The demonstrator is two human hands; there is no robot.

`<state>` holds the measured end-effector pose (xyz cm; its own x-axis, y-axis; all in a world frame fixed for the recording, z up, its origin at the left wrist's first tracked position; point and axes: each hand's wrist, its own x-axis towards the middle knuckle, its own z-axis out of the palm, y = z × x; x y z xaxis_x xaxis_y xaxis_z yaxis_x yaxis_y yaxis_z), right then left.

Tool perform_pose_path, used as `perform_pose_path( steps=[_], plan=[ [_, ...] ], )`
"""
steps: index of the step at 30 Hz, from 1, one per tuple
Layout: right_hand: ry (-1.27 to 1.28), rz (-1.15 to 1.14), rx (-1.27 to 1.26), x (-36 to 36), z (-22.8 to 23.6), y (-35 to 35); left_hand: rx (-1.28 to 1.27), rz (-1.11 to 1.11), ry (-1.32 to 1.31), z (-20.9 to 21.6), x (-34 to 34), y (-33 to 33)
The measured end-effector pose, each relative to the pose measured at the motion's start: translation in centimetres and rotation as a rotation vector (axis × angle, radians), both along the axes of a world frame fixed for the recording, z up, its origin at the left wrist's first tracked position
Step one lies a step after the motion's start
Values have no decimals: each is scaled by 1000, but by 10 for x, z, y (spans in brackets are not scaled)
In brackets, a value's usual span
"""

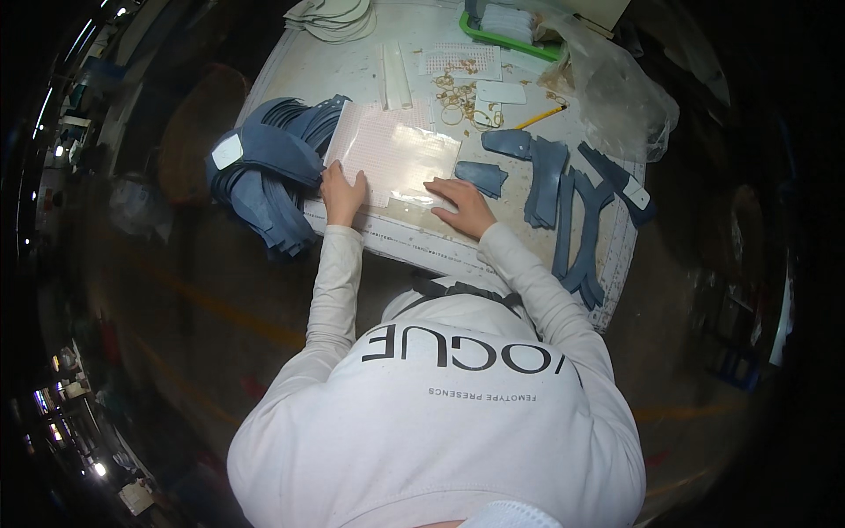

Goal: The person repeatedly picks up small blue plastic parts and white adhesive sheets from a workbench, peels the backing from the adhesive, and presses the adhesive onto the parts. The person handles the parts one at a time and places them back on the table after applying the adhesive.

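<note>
A glossy, pale pink sheet with a fine printed pattern (377, 151) lies on the table in front of me. At its lower left edge rests my left hand (341, 195), thumb and fingers apart, touching the sheet. My right hand (466, 206) lies flat with stretched fingers by the sheet's lower right corner. Left of the sheet, close to my left hand, is a thick bundle of curved blue-grey cut pieces (268, 158) with a white tag (228, 151) on top. A small stack of blue pieces (481, 178) sits just beyond my right fingers.
More blue strips (547, 180) and forked pieces (588, 231) lie at right. Farther back are loose yellowish rings (451, 114), a yellow pencil (540, 117), a green tray (510, 42), a crumpled clear plastic bag (620, 92) and whitish pieces (330, 19). A measuring tape borders the table edge (414, 248).
</note>
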<state>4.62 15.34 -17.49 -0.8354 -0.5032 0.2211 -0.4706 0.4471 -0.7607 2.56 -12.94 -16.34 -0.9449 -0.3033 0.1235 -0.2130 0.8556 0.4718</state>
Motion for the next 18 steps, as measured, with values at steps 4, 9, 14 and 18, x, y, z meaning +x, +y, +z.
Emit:
perform_pose_path(
  steps=[4,9,14,18],
  plan=[
    [-4,-4,-20,1,1,1,290,90,-214,18,-10,-11],
    [-3,-32,-45,1,5,1,1698,265,47,22,9,15],
    [-180,-95,-260,-3,13,-8,1378,50,-433,-7,30,66],
    [-127,-197,-249,-2,17,-16,1426,98,-300,-13,30,89]
  ],
)
